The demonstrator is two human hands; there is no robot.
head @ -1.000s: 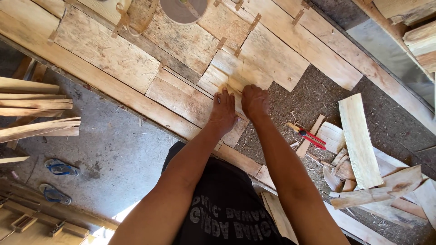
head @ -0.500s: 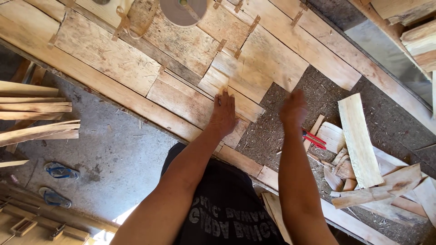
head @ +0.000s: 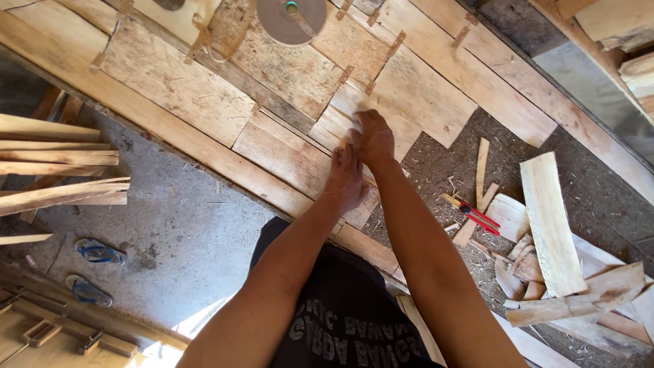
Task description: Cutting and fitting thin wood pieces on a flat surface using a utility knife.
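Observation:
My left hand lies flat, fingers together, on a pale wooden board on top of the plank workbench. My right hand rests just beyond it on the same board, fingers curled at the board's far edge. The two hands touch each other. Whether the right hand pinches the board or only presses on it is not clear. A round saw blade stands in the bench further ahead.
Offcut planks and a red-handled tool lie on the sawdust floor at right. Long wooden slats are stacked at left. Blue sandals sit on the concrete floor below them.
My right hand swung out to the right half a second ago and has come back onto the board, now just ahead of the left hand. The left hand has stayed put.

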